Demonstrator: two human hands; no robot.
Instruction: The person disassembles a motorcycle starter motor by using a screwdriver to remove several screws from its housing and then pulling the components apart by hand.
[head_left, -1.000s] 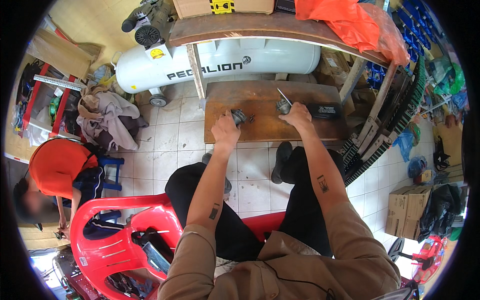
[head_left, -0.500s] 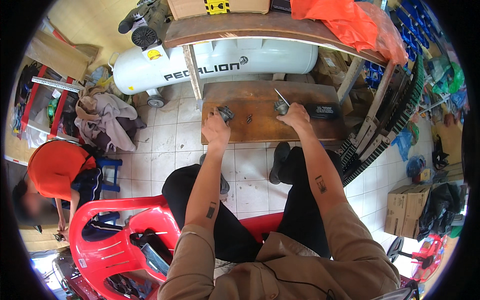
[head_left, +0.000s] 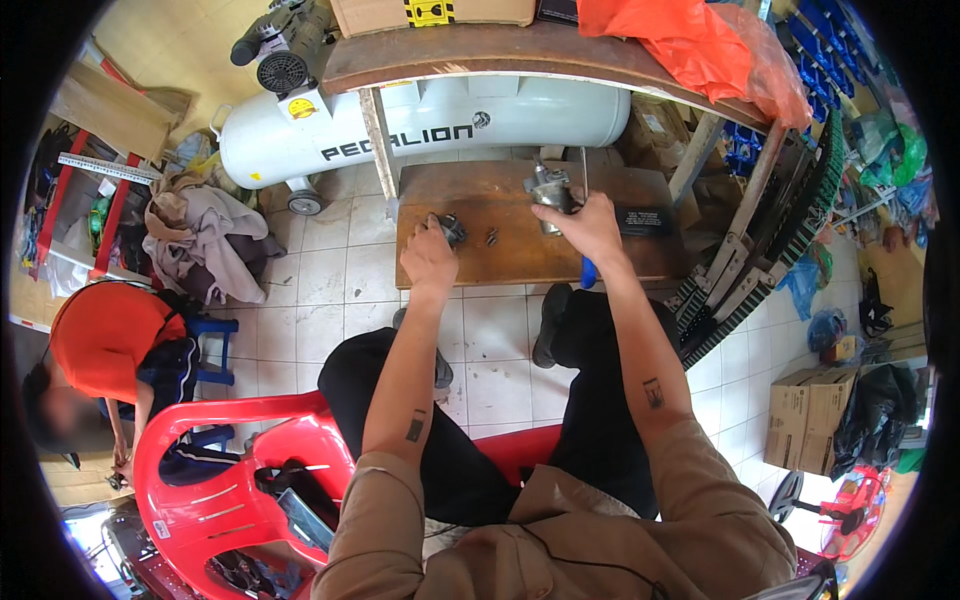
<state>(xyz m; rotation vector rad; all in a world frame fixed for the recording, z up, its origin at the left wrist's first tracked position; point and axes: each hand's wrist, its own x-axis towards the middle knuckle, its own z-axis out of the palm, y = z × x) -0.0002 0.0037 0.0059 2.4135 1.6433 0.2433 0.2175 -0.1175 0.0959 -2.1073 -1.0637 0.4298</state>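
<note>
Over the right half of the low wooden table [head_left: 520, 262], my right hand [head_left: 592, 228] is closed round a rounded silver metal part [head_left: 550, 188]. A screwdriver is in the same hand: its thin shaft [head_left: 585, 165] points up past my fingers, and its blue handle [head_left: 588, 272] shows below. My left hand [head_left: 430, 258] rests at the table's left end, with its fingers closed on a smaller dark metal part [head_left: 453, 230]. A few small screw-like pieces [head_left: 491, 236] lie on the wood between my hands.
A flat black box [head_left: 645, 221] lies on the table's right. Behind stands a long white air compressor tank [head_left: 300, 140] beneath a wooden shelf [head_left: 450, 62]. A red chair [head_left: 240, 410] is at my left, near a person in orange [head_left: 115, 335]. Cardboard boxes [head_left: 805, 420] stand right.
My right hand has raised the silver part off the table and turned, so the screwdriver shaft now points upward and its blue handle shows. My left hand has stayed at the dark part.
</note>
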